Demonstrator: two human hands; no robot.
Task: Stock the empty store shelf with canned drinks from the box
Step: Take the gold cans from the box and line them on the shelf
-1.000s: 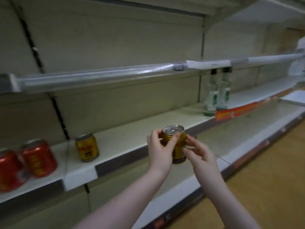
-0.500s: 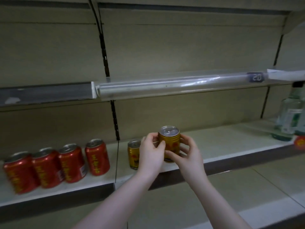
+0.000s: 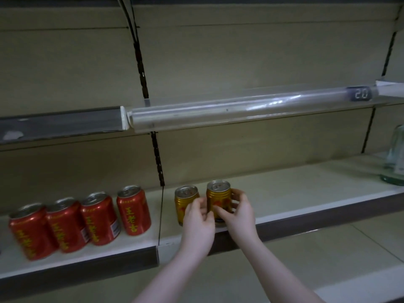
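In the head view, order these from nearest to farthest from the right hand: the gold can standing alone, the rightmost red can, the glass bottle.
From the right hand:
1. Gold can standing alone, just left, behind the left hand.
2. Rightmost red can, further left, past the upright.
3. Glass bottle, far right edge.

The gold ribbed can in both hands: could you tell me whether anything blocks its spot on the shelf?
Nothing visible does. The gold ribbed can is already at the cream metal shelf, just right of the other gold can.
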